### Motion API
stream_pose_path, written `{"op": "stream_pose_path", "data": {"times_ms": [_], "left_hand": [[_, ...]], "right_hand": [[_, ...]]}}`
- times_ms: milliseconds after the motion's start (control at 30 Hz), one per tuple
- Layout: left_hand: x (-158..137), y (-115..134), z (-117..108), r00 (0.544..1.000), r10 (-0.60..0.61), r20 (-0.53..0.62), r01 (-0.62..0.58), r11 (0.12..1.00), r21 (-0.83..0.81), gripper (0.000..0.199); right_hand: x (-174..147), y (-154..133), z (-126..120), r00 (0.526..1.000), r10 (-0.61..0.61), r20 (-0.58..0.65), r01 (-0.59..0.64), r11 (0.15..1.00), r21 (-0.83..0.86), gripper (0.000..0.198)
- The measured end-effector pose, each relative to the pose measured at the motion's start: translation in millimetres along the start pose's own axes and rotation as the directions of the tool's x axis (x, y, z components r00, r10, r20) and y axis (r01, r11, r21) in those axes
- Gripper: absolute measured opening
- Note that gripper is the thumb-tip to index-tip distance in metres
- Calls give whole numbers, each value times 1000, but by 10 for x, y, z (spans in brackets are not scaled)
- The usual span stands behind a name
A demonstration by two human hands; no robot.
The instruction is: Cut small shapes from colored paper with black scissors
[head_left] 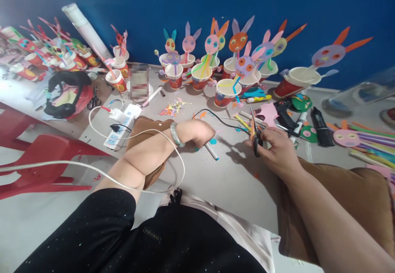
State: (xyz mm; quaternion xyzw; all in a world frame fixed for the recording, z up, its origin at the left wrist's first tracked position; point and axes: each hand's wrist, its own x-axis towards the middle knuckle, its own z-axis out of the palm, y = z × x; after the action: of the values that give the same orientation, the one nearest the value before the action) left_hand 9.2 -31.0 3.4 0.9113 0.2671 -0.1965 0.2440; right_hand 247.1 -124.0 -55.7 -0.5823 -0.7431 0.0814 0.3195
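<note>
In the right hand (279, 151), black-handled scissors (256, 142).

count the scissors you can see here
2: one scissors in the right hand, another scissors farther left, beyond the power strip. More may be hidden in the clutter.

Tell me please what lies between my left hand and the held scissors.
In the head view, a thin black cord runs between your left hand and the held scissors; blue paper scraps and a blue-tipped pen show close to the hand.
</note>
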Motion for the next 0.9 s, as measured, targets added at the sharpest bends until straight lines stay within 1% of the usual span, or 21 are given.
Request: {"op": "stream_pose_path", "data": {"times_ms": [33, 100, 200, 367, 500, 600, 667, 767, 833, 900], "left_hand": [[-4, 15, -11, 994, -25, 103, 18, 998, 67, 19], [-13, 48, -45, 990, -60, 129, 42, 990, 137, 18], [-29, 87, -92, 992, -99, 78, 84, 981, 175, 19], [-56, 92, -122, 989, -135, 54, 123, 975, 185, 21], [-77, 88, -143, 989, -145, 23, 138, 973, 186, 28], [-88, 67, -134, 995, -98, 5, 95, 979, 183, 32], [-93, 39, -110, 999, -19, -32, 24, 982, 190, 37], [-87, -1, -72, 992, 102, -80, -86, 979, 187, 39], [-70, -14, -61, 988, 138, -64, -124, 975, 185, 35], [-40, -16, -63, 991, 131, -4, -128, 973, 190, 31]], "right_hand": [[-1, 1, 1, 1000, 4, 0, -4, 1000, -1, 49], [-3, 4, 5, 1000, 11, -2, -11, 1000, 3, 50], [-9, 10, 13, 1000, 20, -12, -19, 1000, 7, 50], [-13, 6, 3, 1000, 14, 6, -14, 1000, 1, 50], [-9, -4, -13, 999, 6, 34, -6, 1000, 7, 49], [-4, -8, -19, 999, 6, 46, -7, 1000, 13, 49], [-3, -10, -20, 999, 5, 38, -5, 1000, 16, 49], [-5, -17, -19, 999, -1, 32, 0, 1000, 21, 49], [-7, -20, -17, 999, -5, 39, 4, 1000, 24, 50], [-8, -18, -15, 999, -9, 42, 8, 1000, 25, 50]]}}
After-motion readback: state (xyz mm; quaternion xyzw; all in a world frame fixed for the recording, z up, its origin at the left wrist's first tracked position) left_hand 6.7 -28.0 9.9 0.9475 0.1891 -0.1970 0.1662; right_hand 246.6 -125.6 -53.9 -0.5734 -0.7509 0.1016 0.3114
